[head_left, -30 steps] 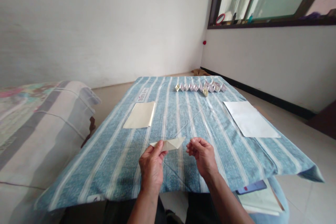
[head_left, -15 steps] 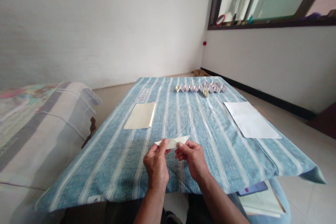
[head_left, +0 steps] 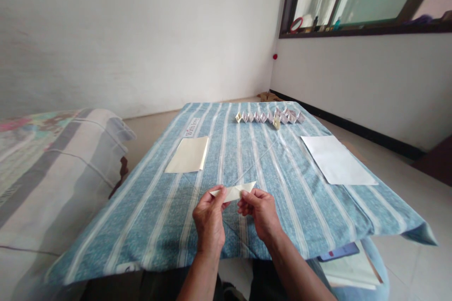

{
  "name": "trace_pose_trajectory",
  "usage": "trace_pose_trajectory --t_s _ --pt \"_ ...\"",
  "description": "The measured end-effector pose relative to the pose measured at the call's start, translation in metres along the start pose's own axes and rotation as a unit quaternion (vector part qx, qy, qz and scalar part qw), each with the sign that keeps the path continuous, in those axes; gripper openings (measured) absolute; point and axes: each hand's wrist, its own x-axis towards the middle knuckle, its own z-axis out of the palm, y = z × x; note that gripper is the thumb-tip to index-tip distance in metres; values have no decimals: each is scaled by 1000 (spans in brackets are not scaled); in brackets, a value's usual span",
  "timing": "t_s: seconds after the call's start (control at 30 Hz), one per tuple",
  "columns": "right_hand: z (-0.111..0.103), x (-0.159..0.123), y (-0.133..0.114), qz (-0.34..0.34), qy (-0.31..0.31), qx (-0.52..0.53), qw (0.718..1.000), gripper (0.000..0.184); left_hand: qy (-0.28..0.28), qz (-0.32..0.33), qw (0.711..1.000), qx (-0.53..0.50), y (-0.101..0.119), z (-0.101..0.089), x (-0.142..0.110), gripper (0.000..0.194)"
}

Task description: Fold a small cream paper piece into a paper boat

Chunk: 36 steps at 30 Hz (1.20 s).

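A folded piece of cream paper (head_left: 234,193), long and slim with pointed ends, is held just above the near part of the table. My left hand (head_left: 211,214) pinches its left end between thumb and fingers. At its right side, my right hand (head_left: 259,209) grips it with the thumb on top and the fingers curled below. Diagonal fold lines show on the paper's face between the two thumbs. Fingers cover part of its lower edge.
A striped blue cloth (head_left: 169,225) covers the table. Cream sheets (head_left: 187,154) lie left, white sheets (head_left: 337,160) right. Several folded paper shapes (head_left: 263,117) stand in a row at the back. Below the right edge, a stool (head_left: 379,277) bears papers and a phone (head_left: 339,252).
Both hands keep their hold on the folded paper, which has shifted very slightly to the right. The rest of the table is unchanged.
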Motion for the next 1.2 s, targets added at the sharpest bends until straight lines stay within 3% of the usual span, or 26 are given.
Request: trace_pose_trajectory --t_s 0.3,0.67,0.73,0.8,0.87,0.9,0.97,1.07,1.13,1.2 --pt "-1 0 -1 -2 6 -3 1000 35 -40 -27 998 42 1 0 -3 49" --pt "-4 1 6 27 5 -2 1000 39 -15 -15 999 48 1 2 -3 44" --pt "-9 0 6 -1 4 -41 999 36 -8 -22 999 44 4 2 -2 42" --pt "-15 -1 4 -79 13 -118 990 34 3 -30 999 43 7 0 -1 41" --pt "-21 -3 2 -199 18 -222 954 38 11 -39 998 53 11 -1 2 41" --pt "-24 -4 1 -261 11 -283 923 39 14 -43 997 60 12 -2 3 41" --pt "-27 -6 -1 -366 -10 -402 839 39 14 -51 996 74 14 -2 4 41" --pt "-27 -5 -4 -451 -27 -518 726 42 7 -64 994 84 16 0 5 44" --pt "-25 -2 -7 -479 -34 -545 687 34 -3 -75 993 92 19 2 5 45" --pt "-24 2 -10 -495 -41 -552 669 24 -17 -84 991 101 22 5 5 46"
